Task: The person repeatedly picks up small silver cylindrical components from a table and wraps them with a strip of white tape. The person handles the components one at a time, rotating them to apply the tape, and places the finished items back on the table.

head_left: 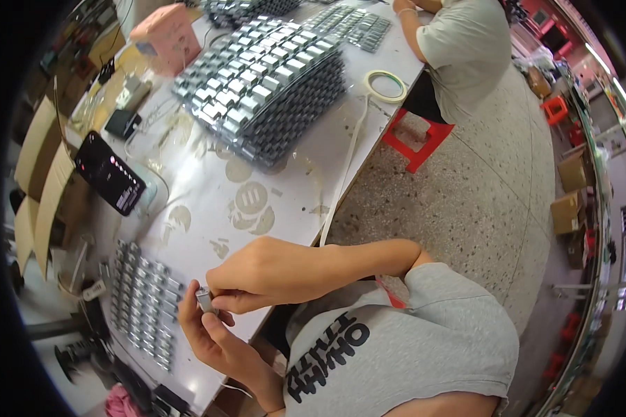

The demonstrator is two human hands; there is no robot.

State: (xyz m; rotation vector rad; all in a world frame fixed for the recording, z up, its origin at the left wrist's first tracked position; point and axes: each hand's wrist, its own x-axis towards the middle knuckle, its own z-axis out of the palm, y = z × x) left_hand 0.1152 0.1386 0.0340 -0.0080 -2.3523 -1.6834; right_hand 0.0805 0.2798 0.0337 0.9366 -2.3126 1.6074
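A small silvery metal part (205, 301), its exact kind unclear, sits between my two hands above the table's near edge. My left hand (219, 340) pinches it between thumb and fingers. From the right, my right hand (261, 270) reaches over with curled fingers, and its fingertips close in on the same part. Some of those fingertips are hidden behind the hand. Just left of my hands lies a tray of similar silvery parts (142, 299), set out in rows.
A tall stack of part-filled trays (257, 83) stands farther up the table (202, 236). Around it are a pink bin (165, 40), a tape roll (385, 86) and a propped phone (110, 172). Another person (462, 52) sits at the far right by a red stool (419, 139).
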